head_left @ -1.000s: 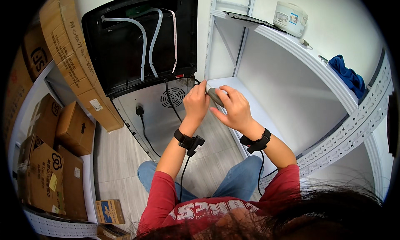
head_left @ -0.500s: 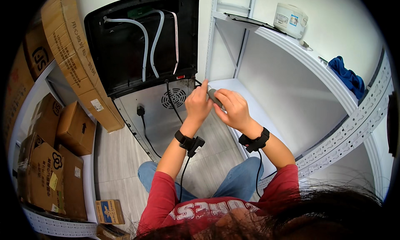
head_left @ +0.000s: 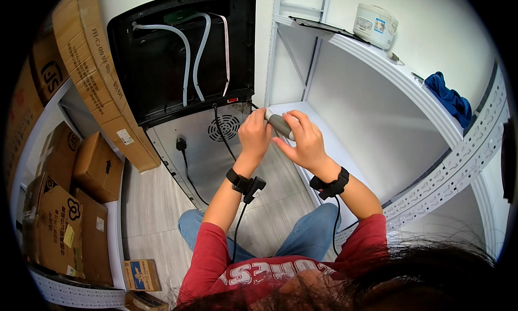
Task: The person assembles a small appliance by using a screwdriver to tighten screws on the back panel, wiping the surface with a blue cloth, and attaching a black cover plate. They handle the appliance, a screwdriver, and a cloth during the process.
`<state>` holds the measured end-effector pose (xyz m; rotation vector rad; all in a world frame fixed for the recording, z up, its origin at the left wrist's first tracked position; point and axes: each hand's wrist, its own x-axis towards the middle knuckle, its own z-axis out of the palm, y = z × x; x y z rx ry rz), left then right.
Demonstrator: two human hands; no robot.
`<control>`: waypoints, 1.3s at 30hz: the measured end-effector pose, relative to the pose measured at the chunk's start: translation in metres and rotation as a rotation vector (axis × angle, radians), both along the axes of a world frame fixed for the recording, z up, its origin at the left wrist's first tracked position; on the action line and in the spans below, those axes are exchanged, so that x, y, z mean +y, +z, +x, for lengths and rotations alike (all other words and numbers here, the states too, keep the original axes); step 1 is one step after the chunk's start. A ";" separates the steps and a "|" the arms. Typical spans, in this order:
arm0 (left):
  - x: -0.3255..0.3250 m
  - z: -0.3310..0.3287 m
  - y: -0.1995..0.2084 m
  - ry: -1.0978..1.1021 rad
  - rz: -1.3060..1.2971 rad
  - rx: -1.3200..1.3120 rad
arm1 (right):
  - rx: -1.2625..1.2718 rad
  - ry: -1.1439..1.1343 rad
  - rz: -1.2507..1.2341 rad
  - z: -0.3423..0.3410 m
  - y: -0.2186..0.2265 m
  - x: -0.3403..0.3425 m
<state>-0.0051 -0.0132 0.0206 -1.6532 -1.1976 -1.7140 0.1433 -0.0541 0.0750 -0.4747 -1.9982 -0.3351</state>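
A short, thick grey tool handle with white ends (head_left: 279, 124) is between my two hands, in front of the machine's right edge; its exact kind I cannot make out. My left hand (head_left: 254, 134) is closed, pinching the handle's upper left end. My right hand (head_left: 305, 141) curls loosely around its lower right end, fingers above and thumb below. Beyond them stands the machine, its black back panel (head_left: 156, 68) carrying pale hoses (head_left: 189, 63) and its lower metal back (head_left: 202, 160) bearing a round vent (head_left: 223, 128). A black power plug (head_left: 181, 144) sits in that metal back.
On the right, a white metal shelf (head_left: 410, 76) holds a rice cooker (head_left: 375, 28) and a blue cloth (head_left: 449, 99). Cardboard boxes (head_left: 100, 168) fill the left shelves. A tall flat carton (head_left: 102, 73) leans beside the machine. A small box (head_left: 142, 275) lies on the floor.
My right hand's fingers have opened out and loosened around the handle, so more of its grey grip shows. My left index finger, raised before, is now folded down beside the others.
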 end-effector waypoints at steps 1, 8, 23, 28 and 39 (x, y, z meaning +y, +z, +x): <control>0.001 0.001 0.000 -0.002 0.013 0.000 | 0.015 0.000 -0.098 0.000 -0.005 0.000; -0.004 0.002 -0.005 0.027 -0.042 0.093 | -0.148 0.003 0.217 0.001 0.000 0.006; -0.001 0.007 -0.005 -0.022 -0.032 -0.001 | 0.150 0.162 -0.003 -0.008 -0.018 0.016; 0.001 0.000 -0.012 -0.012 -0.036 -0.021 | -0.147 0.237 0.157 0.005 -0.003 0.021; 0.019 -0.032 -0.018 0.124 -0.263 -0.133 | -0.141 0.206 0.226 0.018 -0.002 0.014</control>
